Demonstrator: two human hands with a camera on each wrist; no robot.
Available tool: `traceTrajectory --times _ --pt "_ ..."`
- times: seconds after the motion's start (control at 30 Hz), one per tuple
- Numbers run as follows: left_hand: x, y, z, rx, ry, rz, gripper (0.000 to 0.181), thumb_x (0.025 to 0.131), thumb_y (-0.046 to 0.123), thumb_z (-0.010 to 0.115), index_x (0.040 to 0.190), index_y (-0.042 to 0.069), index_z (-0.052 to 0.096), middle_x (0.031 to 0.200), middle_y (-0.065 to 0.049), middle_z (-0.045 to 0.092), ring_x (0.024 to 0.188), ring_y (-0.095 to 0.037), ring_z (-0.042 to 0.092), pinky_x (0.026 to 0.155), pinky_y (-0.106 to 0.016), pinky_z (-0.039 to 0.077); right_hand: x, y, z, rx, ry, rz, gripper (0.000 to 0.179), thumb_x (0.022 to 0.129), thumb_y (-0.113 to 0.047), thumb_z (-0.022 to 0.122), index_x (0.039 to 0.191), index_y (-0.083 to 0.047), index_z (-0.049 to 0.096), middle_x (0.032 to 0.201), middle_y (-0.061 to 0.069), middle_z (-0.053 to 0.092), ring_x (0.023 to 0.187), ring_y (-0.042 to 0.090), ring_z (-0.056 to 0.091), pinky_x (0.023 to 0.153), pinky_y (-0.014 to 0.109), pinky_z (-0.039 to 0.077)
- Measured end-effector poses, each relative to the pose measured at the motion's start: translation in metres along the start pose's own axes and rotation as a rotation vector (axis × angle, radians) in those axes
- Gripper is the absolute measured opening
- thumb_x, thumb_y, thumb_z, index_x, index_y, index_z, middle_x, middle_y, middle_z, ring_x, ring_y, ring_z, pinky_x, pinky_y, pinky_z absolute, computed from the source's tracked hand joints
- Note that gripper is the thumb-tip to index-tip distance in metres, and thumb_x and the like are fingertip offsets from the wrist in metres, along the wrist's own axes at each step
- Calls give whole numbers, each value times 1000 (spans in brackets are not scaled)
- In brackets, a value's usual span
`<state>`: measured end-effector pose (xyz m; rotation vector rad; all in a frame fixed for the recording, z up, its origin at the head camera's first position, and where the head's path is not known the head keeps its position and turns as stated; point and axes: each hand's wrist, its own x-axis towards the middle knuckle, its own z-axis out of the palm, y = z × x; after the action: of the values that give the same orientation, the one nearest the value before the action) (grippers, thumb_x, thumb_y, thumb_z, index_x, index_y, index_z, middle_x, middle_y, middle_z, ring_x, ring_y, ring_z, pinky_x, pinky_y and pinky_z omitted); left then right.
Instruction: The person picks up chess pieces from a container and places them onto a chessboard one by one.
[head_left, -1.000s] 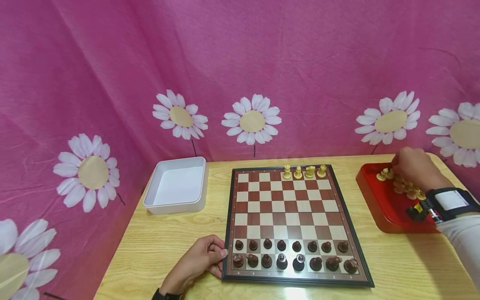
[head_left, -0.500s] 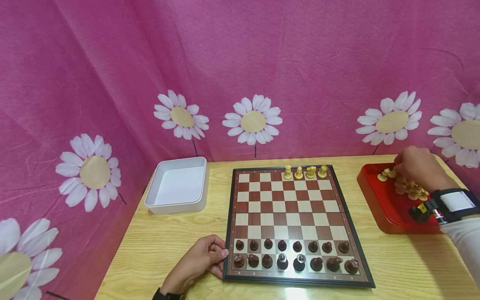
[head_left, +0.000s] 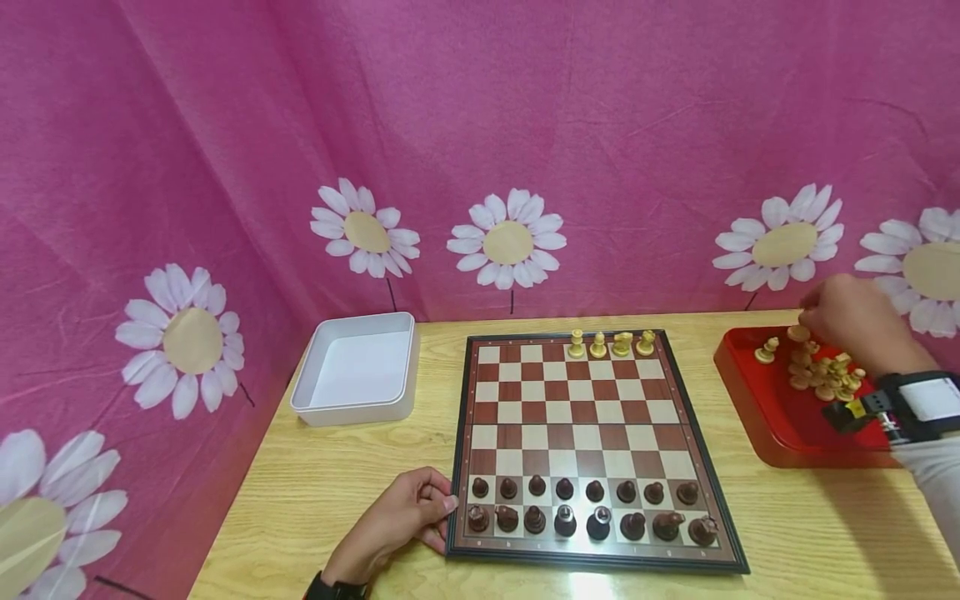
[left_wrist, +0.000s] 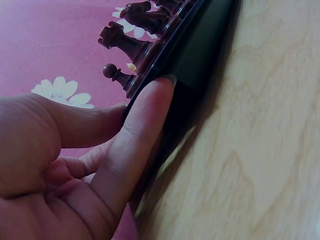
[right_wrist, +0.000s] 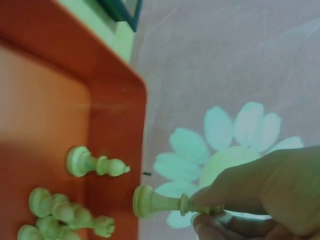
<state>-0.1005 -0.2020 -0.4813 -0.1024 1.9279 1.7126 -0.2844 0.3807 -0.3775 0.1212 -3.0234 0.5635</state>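
Observation:
At the board's near left corner, my left hand (head_left: 401, 517) pinches the edge of the chessboard (head_left: 558, 437) between thumb and finger. Above the red box (head_left: 742, 412) on the right, my right hand (head_left: 855, 321) holds a tall cream chess piece (right_wrist: 162, 203) by its upper end, base pointing away from the fingers. Its top is partly covered, so its kind is unclear. A cream bishop (right_wrist: 90, 162) stands apart in that box, near a cluster of cream pieces (head_left: 821, 375). Several cream pieces (head_left: 597, 344) stand on the board's far row.
Dark pieces (head_left: 565, 521) fill the two near rows of the board. To the left stands a white box (head_left: 352, 415) on the wooden table (head_left: 330, 458). A pink cloth (head_left: 615, 150) with daisies hangs behind and at the left.
My right hand has lifted up and slightly right from the red box's pieces, bringing a cream chess piece with it. The left hand stays at the board.

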Motion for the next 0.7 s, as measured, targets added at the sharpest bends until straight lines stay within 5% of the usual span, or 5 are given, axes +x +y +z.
traceTrajectory --times 0.7 --pt "-1 2 2 15 16 -1 17 102 5 63 114 -5 56 83 -6 60 63 -15 65 57 -31 65 11 -68 -2 43 63 -81 22 84 -6 76 96 13 74 84 29 72 65 29 59 49 32 44"
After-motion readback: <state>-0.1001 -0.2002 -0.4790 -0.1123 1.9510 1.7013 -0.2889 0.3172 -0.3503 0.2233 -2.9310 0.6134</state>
